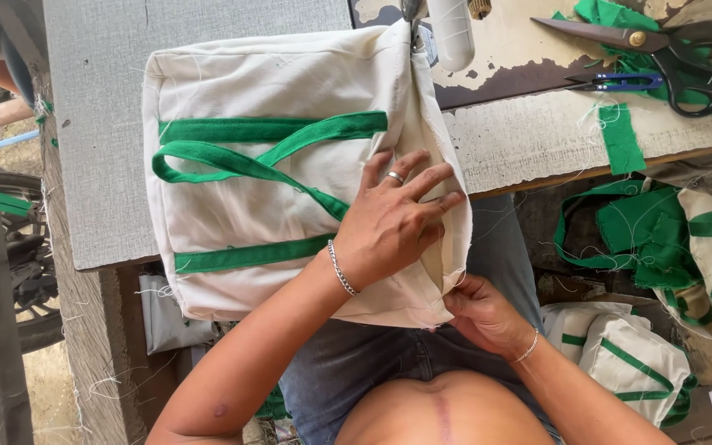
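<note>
head view: both hands (393,222) on cream-and-green bag (274,206)

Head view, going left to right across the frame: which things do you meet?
Dark wheel → cream canvas bag with green straps → left hand flat on it → small blue thread snips → large black-handled scissors.

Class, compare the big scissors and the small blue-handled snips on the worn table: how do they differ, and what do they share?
The big scissors have black handles and long blades; the small snips have blue handles and short blades. The scissors lie partly on green fabric scraps; the snips lie mostly on the bare worn table. Both point left, out of either hand's grip.
</note>
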